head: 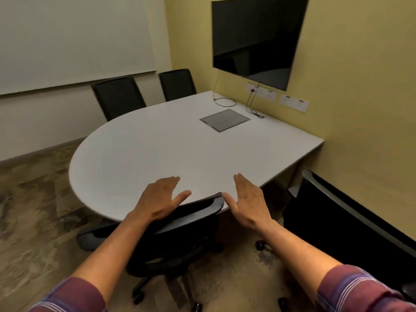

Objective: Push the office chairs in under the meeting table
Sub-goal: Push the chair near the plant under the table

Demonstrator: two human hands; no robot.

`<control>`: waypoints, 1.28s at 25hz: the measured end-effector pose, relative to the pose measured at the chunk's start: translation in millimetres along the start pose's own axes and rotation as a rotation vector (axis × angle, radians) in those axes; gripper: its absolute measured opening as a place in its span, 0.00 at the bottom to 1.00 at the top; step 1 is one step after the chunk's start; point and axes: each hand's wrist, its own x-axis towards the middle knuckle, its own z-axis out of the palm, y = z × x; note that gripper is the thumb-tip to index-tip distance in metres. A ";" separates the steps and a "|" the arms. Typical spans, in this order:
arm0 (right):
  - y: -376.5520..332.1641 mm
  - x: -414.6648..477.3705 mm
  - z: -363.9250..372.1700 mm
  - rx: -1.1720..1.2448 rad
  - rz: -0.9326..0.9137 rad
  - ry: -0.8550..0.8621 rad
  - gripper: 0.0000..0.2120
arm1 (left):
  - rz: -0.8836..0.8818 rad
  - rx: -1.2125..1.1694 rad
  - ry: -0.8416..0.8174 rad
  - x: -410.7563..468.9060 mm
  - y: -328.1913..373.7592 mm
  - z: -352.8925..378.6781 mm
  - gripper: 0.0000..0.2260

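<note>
the left hand [161, 199] and right hand [248, 202] were both spread open, fingers extended, holding nothing; the left palm lay on or just over the top of the near chair [180, 230] backrest, though contact could not be confirmed; the right hand hovered beside the backrest's right corner, thumb close to it, apparently not gripping. the near chair stood at the rounded end of the meeting table [157, 149], its backrest top level with and touching or just short of the table edge, its seat seemingly already under the top; its wheeled base remained visible on the floor. a second chair [337, 221] stood at the right, near the wall, angled and not pushed under; two far chairs [119, 97] [176, 84] stood close against the opposite edge.

judgement: the near chair was nearly seated home. to finish the step well, both palms ought to press evenly on the two ends of the backrest top, so the base rolls straight rather than swivelling; the push should be slow and should stop when the backrest meets the edge, with fingers kept clear of the gap between backrest and table; the armrests, partly hidden, might catch the underside. the right-hand chair would need attention next.
</note>
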 end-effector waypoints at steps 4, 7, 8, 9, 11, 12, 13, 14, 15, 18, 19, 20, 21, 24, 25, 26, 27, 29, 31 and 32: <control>46.8 -20.9 -31.6 -0.110 0.175 0.042 0.41 | 0.190 0.052 0.014 47.2 49.5 7.6 0.47; 76.6 -45.0 -56.1 -0.169 0.300 0.072 0.41 | 0.344 0.063 0.013 78.1 92.1 19.3 0.46; 87.3 -55.3 -64.8 -0.187 0.349 0.089 0.42 | 0.401 0.066 0.007 87.7 109.9 24.8 0.46; 97.3 -65.6 -73.7 -0.198 0.395 0.105 0.42 | 0.455 0.068 -0.003 96.1 127.3 30.2 0.47; 118.7 -88.8 -89.4 -0.218 0.492 0.139 0.42 | 0.556 0.081 -0.025 110.0 166.1 41.8 0.47; 129.7 -100.2 -95.5 -0.236 0.539 0.154 0.42 | 0.607 0.091 -0.033 115.3 185.8 49.1 0.47; 142.3 -112.4 -101.8 -0.254 0.589 0.169 0.42 | 0.663 0.100 -0.043 119.7 208.1 56.6 0.47; 154.0 -123.5 -107.6 -0.266 0.635 0.179 0.42 | 0.710 0.110 -0.054 122.5 229.1 63.7 0.47; 165.9 -133.3 -112.5 -0.272 0.676 0.190 0.42 | 0.744 0.115 -0.065 125.0 248.9 70.4 0.47; 203.3 -153.3 -122.6 -0.288 0.770 0.203 0.43 | 0.788 0.086 -0.084 136.8 302.2 89.6 0.49; 215.5 -156.9 -125.1 -0.288 0.790 0.200 0.44 | 0.800 0.086 -0.084 142.9 317.8 95.0 0.49; 227.0 -159.9 -127.3 -0.284 0.803 0.191 0.44 | 0.807 0.094 -0.086 149.2 332.2 99.7 0.49; 238.6 -162.7 -128.7 -0.283 0.810 0.180 0.45 | 0.807 0.106 -0.093 155.7 346.8 104.8 0.48; 270.6 -167.3 -128.8 -0.309 0.812 0.119 0.45 | 0.780 0.140 -0.145 175.0 388.6 122.2 0.49; 277.8 -166.9 -129.6 -0.314 0.829 0.089 0.45 | 0.776 0.155 -0.172 181.1 401.0 127.7 0.49; 283.8 -166.5 -130.6 -0.324 0.854 0.063 0.46 | 0.776 0.173 -0.199 187.2 413.0 134.0 0.47; 287.8 -165.9 -131.2 -0.348 0.870 0.049 0.47 | 0.778 0.193 -0.227 193.6 424.0 140.5 0.45; 294.5 -163.4 -131.2 -0.411 0.852 0.046 0.49 | 0.765 0.231 -0.310 209.9 443.9 151.0 0.41; 296.4 -161.4 -129.9 -0.435 0.819 0.056 0.43 | 0.720 0.289 -0.389 228.1 453.7 157.0 0.40; 297.3 -160.6 -129.6 -0.436 0.809 0.052 0.39 | 0.704 0.321 -0.393 237.1 454.7 158.5 0.40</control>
